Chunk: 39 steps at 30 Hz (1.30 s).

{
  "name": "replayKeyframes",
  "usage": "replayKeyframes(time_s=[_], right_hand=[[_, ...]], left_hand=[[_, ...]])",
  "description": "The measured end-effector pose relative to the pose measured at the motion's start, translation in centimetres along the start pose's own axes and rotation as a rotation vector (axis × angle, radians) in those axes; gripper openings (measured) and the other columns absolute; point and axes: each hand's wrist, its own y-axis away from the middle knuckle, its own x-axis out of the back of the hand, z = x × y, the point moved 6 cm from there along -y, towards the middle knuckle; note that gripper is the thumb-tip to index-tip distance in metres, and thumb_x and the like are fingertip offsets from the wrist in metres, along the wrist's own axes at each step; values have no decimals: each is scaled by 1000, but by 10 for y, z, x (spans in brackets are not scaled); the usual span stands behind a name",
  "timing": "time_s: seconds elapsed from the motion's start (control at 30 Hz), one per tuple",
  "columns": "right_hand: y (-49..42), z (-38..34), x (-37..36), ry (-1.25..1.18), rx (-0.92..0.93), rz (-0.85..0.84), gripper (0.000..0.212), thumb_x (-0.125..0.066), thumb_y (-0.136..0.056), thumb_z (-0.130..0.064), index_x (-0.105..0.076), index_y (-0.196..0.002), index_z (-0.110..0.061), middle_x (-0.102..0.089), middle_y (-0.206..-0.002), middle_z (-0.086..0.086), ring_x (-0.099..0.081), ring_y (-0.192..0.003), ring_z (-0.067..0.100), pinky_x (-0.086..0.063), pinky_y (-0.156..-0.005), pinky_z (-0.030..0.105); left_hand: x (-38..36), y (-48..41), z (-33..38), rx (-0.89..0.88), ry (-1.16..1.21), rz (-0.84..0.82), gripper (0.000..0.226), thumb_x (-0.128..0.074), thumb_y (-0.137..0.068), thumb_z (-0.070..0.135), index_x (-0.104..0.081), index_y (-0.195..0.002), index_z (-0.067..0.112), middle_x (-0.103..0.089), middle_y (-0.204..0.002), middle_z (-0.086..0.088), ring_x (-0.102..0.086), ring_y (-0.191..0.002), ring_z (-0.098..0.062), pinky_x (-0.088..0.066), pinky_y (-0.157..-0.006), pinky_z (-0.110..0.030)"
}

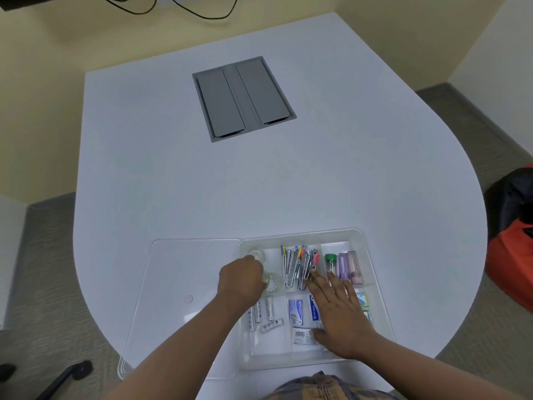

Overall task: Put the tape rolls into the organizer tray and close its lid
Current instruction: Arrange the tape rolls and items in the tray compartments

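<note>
The left hand (240, 277) is down in the far-left compartment of the organizer tray (372, 261), knuckles up and fingers curled under. Whether they pinch anything cannot be told from here, because the back of the hand covers the fingertips. Two clear tape rolls sit in that same compartment: one tape roll (257, 254) just beyond the knuckles, touching or nearly touching them, and a second tape roll (273, 281) tucked against the hand's right edge. The right hand (337, 310) lies flat with fingers spread wide across the tray's middle, pressing on the compartments and holding nothing, it seems to steady the tray.

So the rolls look to be home, and the lid (173, 284) is what remains. It lies swung open flat on the white table (173, 168), left of the tray, its near corner hanging past the table edge.

The risks from here: the lid is clear and floppy-looking, and that overhanging corner could catch a sleeve or tip as it is lifted. If a roll stands proud of its compartment, the lid may not seat. The staplers (297, 267) in the next compartment are heaped and could foul the closing too. Lifting the right hand too soon may let the tray skid.

Hard to read: the rolls are transparent and nearly vanish against the tray floor, so a third one under the left palm cannot be ruled out. The lid's hinge line is faint, and the right palm hides several small boxes.
</note>
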Motion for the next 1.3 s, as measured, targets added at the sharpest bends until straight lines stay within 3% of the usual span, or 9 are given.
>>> replayKeyframes(time_s=[0.07,0.2,0.43,0.57,0.7,0.83,0.97,1.13,1.3], right_hand=[[0,-1,0,7,5,-6,100,-56,-76,-50,8,-151,-35,14,-162,-7,17,-147,20,24,-112,41],[-1,-2,0,24,6,-4,99,-56,-76,-52,9,-150,-35,17,-161,-8,18,-147,20,25,-110,40],[0,-3,2,49,9,-2,98,-58,-78,-50,4,-151,-34,12,-163,-6,12,-148,24,23,-111,41],[0,-2,2,56,5,-2,97,-57,-77,-49,4,-151,-34,10,-163,-6,10,-149,24,22,-112,42],[0,-1,2,56,-1,4,98,-60,-76,-48,1,-152,-33,4,-164,-5,5,-149,25,20,-113,43],[0,-2,1,65,6,5,98,-58,-77,-50,5,-151,-33,7,-163,-5,7,-149,24,21,-112,42],[1,-2,2,62,5,8,98,-59,-77,-48,5,-151,-33,7,-163,-5,7,-149,24,21,-112,42],[1,-2,1,59,3,8,98,-58,-78,-48,5,-152,-32,7,-163,-5,9,-149,23,24,-110,41],[0,-3,1,61,4,8,98,-58,-79,-49,7,-151,-34,10,-163,-7,11,-148,22,26,-109,40]], left_hand=[[-4,2,-1,7,-2,-27,26,-66,-82,36,-67,-92,13,-65,-96,-3,-64,-90,-25,-48,-71,-30],[-6,-2,1,-7,-23,-75,19,-68,-81,31,-65,-77,13,-69,-90,-7,-65,-84,-27,-45,-66,-29],[-6,-4,17,-40,-105,-101,4,-64,-80,17,-63,-84,15,-69,-91,-4,-67,-83,-26,-41,-62,-28],[-6,-5,17,-15,-30,-102,5,-61,-80,17,-58,-76,16,-70,-90,-5,-66,-83,-27,-43,-64,-28],[-9,-6,18,-50,63,-112,18,-58,-86,29,-67,-88,13,-70,-95,-7,-65,-89,-30,-46,-69,-31],[-6,-7,9,-76,220,-119,19,-56,-86,24,-73,-95,26,-70,-102,3,-64,-94,-22,-48,-75,-29],[5,-4,-7,48,85,15,7,-59,-84,21,-62,-84,15,-67,-94,-3,-65,-85,-26,-44,-65,-30],[-3,3,2,51,-72,-99,8,-57,-78,13,-60,-85,17,-66,-94,-4,-65,-85,-26,-39,-63,-29],[-10,2,9,96,-36,-129,12,-56,-77,11,-60,-86,18,-67,-96,-2,-65,-88,-25,-39,-64,-28]])
